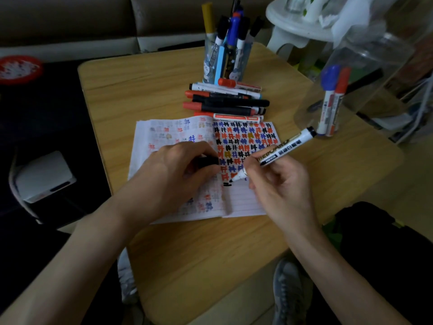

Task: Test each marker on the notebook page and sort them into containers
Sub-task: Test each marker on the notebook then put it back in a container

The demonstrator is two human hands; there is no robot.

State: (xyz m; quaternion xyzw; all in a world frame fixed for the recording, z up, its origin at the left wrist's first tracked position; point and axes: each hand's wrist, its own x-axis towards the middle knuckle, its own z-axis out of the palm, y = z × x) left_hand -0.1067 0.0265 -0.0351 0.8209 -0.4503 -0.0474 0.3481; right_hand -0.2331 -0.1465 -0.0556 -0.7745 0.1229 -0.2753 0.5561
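- On the light wooden table [164,95] in front of us lies an open lined paper notebook [246,202]. Its right page is full of little red, blue, black and yellow marks.
- Our right hand [278,186] pinches a white marker with a black end [283,146], with the fingers curled round it. Its tip touches the right page, just by a short black mark.
- Our left hand [178,174] rests on the left page, and its curled fingers hold a small black cap [207,161].
- Just behind the notebook lies a pile of red and black markers [229,102].
- Behind the pile stands a see-through cup with cartoon pictures [228,59], full of upright markers.
- To the right sits a big clear plastic jar [365,66]. A blue-capped marker [328,97] and a red-capped marker [338,99] lean inside it.
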